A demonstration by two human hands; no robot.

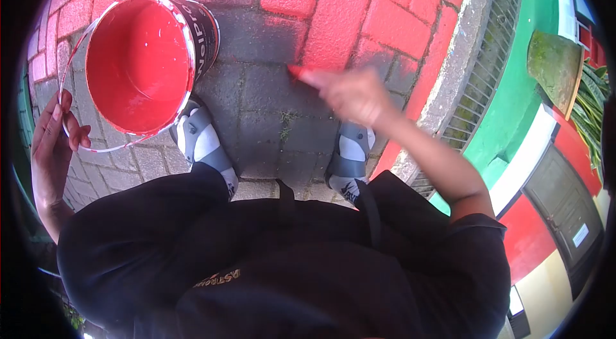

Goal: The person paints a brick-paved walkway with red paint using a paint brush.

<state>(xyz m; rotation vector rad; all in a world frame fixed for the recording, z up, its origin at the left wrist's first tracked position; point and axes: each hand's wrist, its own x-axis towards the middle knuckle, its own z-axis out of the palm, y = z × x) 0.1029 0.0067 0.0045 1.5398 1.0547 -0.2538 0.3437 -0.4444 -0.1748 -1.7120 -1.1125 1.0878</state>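
Note:
Red paint coats the inside of a bucket (138, 73) that stands tilted toward me on the pavers at the left. My left hand (54, 130) has its fingers curled round the bucket's thin wire handle. Over the pavers in the middle, my right hand (359, 98) is closed on a paintbrush (307, 76), somewhat blurred. The brush's red tip is close to the line where painted red pavers (333, 21) give way to bare grey pavers (269, 98).
My sandalled feet (208, 137) stand on the grey pavers, one just beside the bucket. To the right run a pale curb (452, 76) and a drain grate (484, 57). Past them are a green strip, a mossy plant pot (553, 69) and a door (568, 201).

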